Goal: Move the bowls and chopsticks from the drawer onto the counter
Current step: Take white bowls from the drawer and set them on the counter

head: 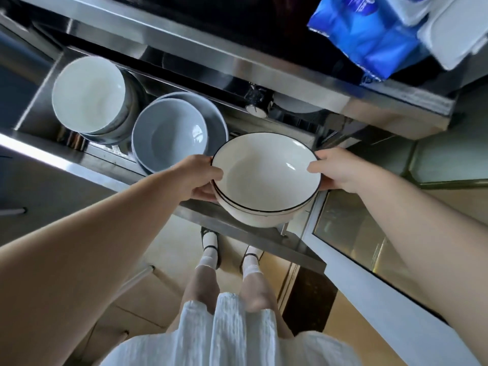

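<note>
**Ana:** Two cream bowls with black rims (pixel 265 178), nested one inside the other, sit between both hands above the front edge of the open drawer (pixel 245 235). You can tell there are two by the double black line along the near side.

**Ben:** How are the hands placed on them?

**Ana:** The left hand (pixel 200 180) grips the stack's left rim, thumb over the top edge and fingers curled underneath. The right hand (pixel 334 170) does the same on the opposite rim, thumb tip resting just inside the bowl. Both are closed on the stack.

**Ben:** And around that stack?

**Ana:** Just left of it, still inside the drawer, are grey-blue bowls (pixel 171 133), a smaller one sitting in a wider one. Further left of the cream stack is a white bowl (pixel 88 95) on top of other dishes, near the drawer's left wall. Behind the cream stack, under the counter edge, there's a small dark mug (pixel 257 100), partly hidden.

**Ben:** What about the counter?

**Ana:** The steel counter edge (pixel 264 67) runs behind the stack. Up and to the right of the stack lie a blue package (pixel 369 38) and white lidded containers (pixel 454 38). I can't make out any chopsticks.
</note>
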A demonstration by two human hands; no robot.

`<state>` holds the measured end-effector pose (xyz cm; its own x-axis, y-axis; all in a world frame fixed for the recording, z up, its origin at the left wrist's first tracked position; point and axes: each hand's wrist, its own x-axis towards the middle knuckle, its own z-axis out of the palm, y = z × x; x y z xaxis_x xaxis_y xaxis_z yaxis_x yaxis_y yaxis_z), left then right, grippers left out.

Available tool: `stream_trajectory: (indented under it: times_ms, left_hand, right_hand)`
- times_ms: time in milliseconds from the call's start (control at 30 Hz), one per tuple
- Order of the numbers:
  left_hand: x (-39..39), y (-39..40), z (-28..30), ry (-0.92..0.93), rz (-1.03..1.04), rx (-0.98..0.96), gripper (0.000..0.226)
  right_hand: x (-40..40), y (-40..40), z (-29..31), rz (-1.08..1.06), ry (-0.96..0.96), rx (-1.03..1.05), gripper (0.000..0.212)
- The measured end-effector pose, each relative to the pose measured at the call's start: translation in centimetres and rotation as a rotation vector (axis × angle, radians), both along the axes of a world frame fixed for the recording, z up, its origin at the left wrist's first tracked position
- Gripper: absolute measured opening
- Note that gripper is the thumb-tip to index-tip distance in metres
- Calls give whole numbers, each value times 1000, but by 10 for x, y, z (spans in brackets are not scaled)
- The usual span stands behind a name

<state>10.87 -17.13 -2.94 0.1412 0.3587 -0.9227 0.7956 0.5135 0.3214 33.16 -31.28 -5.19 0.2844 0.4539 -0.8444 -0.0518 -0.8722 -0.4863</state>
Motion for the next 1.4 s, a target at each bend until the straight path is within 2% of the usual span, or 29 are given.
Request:
stream_trajectory:
  times_ms: [267, 367, 500, 633, 833, 1000, 1167, 1400]
  left_hand:
    - [-26, -6, 69, -106, -21, 1, 27]
    - [-48, -10, 98, -170, 27, 37, 23]
    - [-90, -17, 134, -218, 104, 106, 28]
    - [-155, -22, 168, -270, 243, 208, 27]
    - [-304, -41, 222, -350, 420, 396, 42]
    - [-443, -72, 266, -349, 616, 555, 46]
    - [-570, -105, 287, -267, 849, 669, 42]
    - [-689, -154, 272, -148, 1120, 781, 52]
  right_hand:
    - [-15, -15, 77, -23, -10, 17, 22]
    - [-29, -10, 109, 26, -41, 67, 24]
    - [-57, 7, 148, 133, -96, 132, 28]
    - [-110, 38, 198, 260, -154, 227, 26]
    - [-252, 71, 268, 458, -210, 400, 33]
    - [-393, 87, 302, 597, -196, 530, 34]
    - [-527, 106, 313, 715, -106, 585, 37]
    - [-670, 121, 300, 898, -70, 622, 33]
